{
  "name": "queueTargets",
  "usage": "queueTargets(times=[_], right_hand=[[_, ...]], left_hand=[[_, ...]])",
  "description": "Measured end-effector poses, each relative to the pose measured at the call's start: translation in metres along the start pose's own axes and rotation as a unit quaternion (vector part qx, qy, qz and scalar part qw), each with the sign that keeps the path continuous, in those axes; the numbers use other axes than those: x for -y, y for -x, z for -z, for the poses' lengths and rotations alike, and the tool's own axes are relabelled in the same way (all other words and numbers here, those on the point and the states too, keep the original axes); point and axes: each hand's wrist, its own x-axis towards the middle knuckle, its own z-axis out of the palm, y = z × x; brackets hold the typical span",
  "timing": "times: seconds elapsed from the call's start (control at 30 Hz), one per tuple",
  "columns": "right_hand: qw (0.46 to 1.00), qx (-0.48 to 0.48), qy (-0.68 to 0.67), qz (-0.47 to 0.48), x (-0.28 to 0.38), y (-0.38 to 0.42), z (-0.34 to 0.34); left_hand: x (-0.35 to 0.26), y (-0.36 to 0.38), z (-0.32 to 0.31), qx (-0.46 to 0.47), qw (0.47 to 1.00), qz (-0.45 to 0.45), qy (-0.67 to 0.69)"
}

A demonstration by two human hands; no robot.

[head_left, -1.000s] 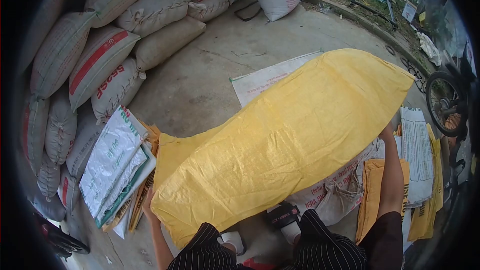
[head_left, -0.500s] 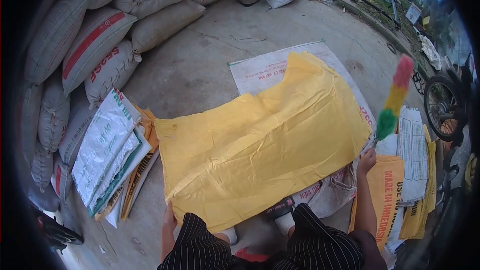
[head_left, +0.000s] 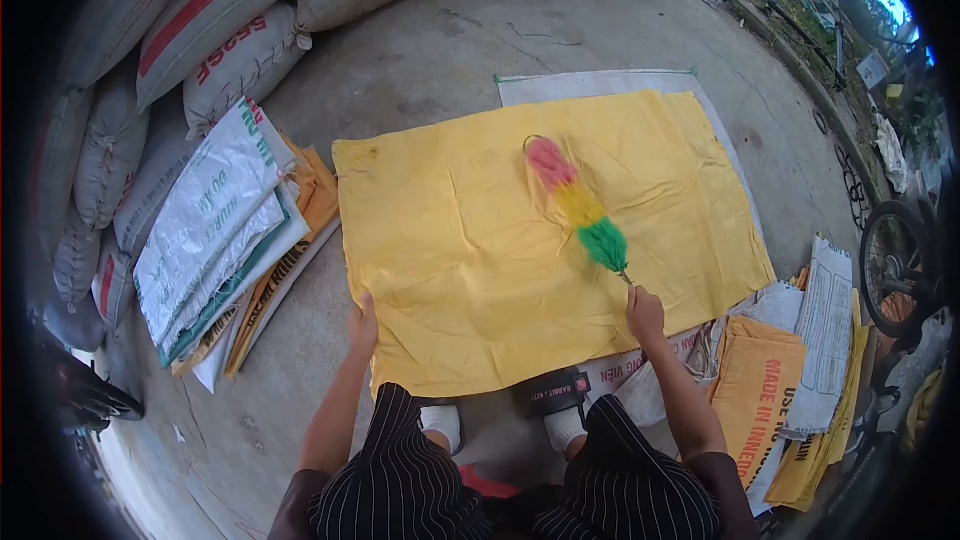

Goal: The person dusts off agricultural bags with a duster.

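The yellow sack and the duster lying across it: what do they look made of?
The yellow sack looks like woven plastic, matte with a slight sheen: a fine weave texture and sharp creases show. The duster, held in the right hand, seems to be fluffy synthetic fibre in pink, yellow and green bands; blur hides its strands. The left hand presses the sack's near edge.

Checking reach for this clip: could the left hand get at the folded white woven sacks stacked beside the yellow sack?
Probably yes: the left hand rests on the yellow sack's edge, with only bare concrete between it and the folded white woven sacks.
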Motion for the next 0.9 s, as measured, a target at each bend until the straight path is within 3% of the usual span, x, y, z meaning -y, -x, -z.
queueTargets(times=[0.07, 0.13, 0.17, 0.23, 0.27, 0.33, 0.47, 0.57, 0.67, 0.73, 0.8, 0.9], right_hand=[[0.995, 0.015, -0.094, 0.017, 0.032, 0.012, -0.018], [0.986, 0.077, -0.080, 0.123, 0.060, 0.022, -0.035], [0.986, 0.080, -0.079, 0.125, 0.071, 0.023, -0.044], [0.945, 0.147, -0.014, 0.293, 0.085, 0.021, -0.059], [0.944, 0.149, -0.018, 0.293, 0.081, 0.016, -0.063], [0.964, 0.132, 0.059, 0.224, 0.065, -0.003, -0.065], [0.989, -0.004, 0.105, -0.102, 0.028, -0.042, -0.047], [0.985, -0.036, 0.069, -0.154, 0.037, -0.050, -0.055], [1.000, 0.018, -0.002, 0.019, 0.103, -0.040, -0.061], [0.985, 0.069, -0.027, 0.156, 0.158, -0.031, -0.072], [0.960, 0.118, -0.005, 0.253, 0.201, -0.023, -0.090], [0.969, 0.108, 0.042, 0.218, 0.202, -0.037, -0.110]], left_hand=[[0.023, -0.013, -0.011, -0.051, 0.999, 0.003, 0.005], [0.051, -0.028, -0.021, -0.040, 0.997, -0.048, 0.042], [0.056, -0.030, -0.022, -0.040, 0.997, -0.044, 0.043], [0.063, -0.031, -0.021, 0.043, 0.986, -0.066, 0.145], [0.067, -0.028, -0.019, 0.041, 0.987, -0.064, 0.141], [0.071, -0.023, -0.013, 0.009, 0.999, 0.016, 0.048], [0.081, -0.007, -0.005, 0.008, 0.998, 0.015, 0.059], [0.087, -0.011, -0.005, 0.053, 0.998, 0.000, 0.036], [0.055, 0.005, 0.006, 0.053, 0.998, -0.009, -0.015], [0.065, -0.002, 0.006, 0.081, 0.993, -0.082, -0.019], [0.064, -0.002, 0.006, 0.080, 0.994, -0.077, 0.024], [0.072, -0.011, 0.003, 0.052, 0.994, -0.090, 0.035]])
